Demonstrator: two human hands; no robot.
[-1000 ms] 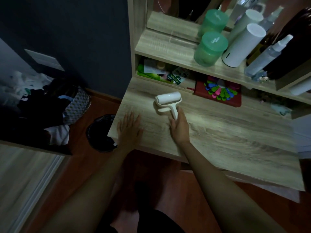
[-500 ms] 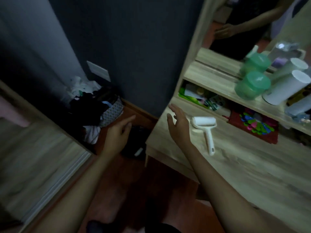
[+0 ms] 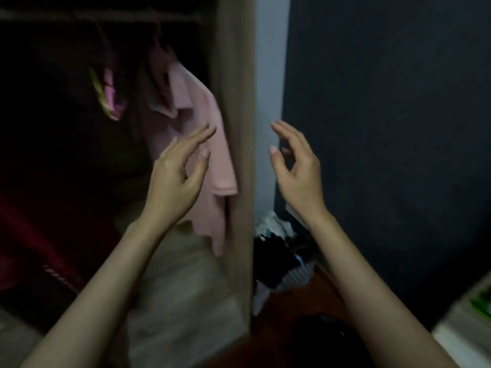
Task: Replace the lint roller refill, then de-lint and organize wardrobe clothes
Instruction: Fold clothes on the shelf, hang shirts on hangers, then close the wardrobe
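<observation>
We are at the clothes step; our left hand (image 3: 178, 168), spread and empty, is near the hanging pink shirt (image 3: 223, 166); our right hand (image 3: 297, 168) is spread too; the lint roller is not in view; next we likely must grip the shirt.

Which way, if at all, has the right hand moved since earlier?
Yes. The right hand left the desk, moving left toward the wardrobe panel.

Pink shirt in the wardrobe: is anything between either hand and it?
Nothing visible blocks the left hand, open right in front of the pink shirt. The wardrobe's side panel stands between the right hand and the shirt.
</observation>
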